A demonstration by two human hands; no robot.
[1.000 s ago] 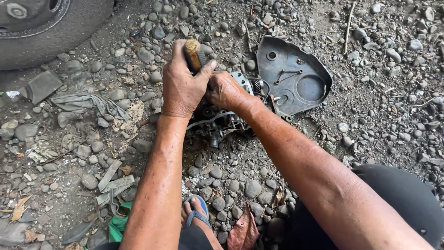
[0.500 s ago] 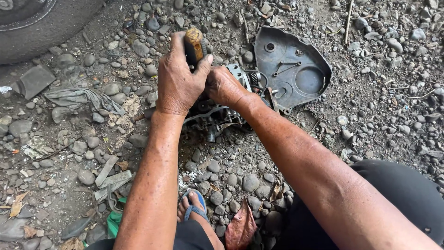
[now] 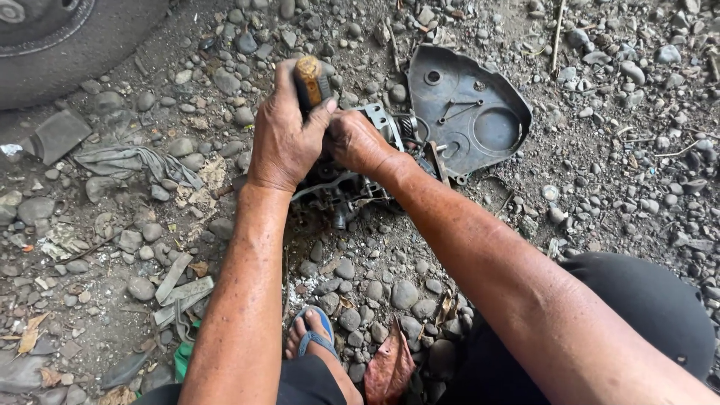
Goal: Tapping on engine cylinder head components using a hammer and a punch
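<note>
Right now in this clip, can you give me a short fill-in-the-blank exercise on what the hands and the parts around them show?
1. The left hand grips a tool handle coloured ____.
2. The right hand rests on a grimy metal ____ part lying on the gravel.
3. The dark cover plate lies to the ____ of both hands in the picture.
4. In the top left corner is part of a black ____.

Missing words: yellow-brown; engine; right; tyre
</note>
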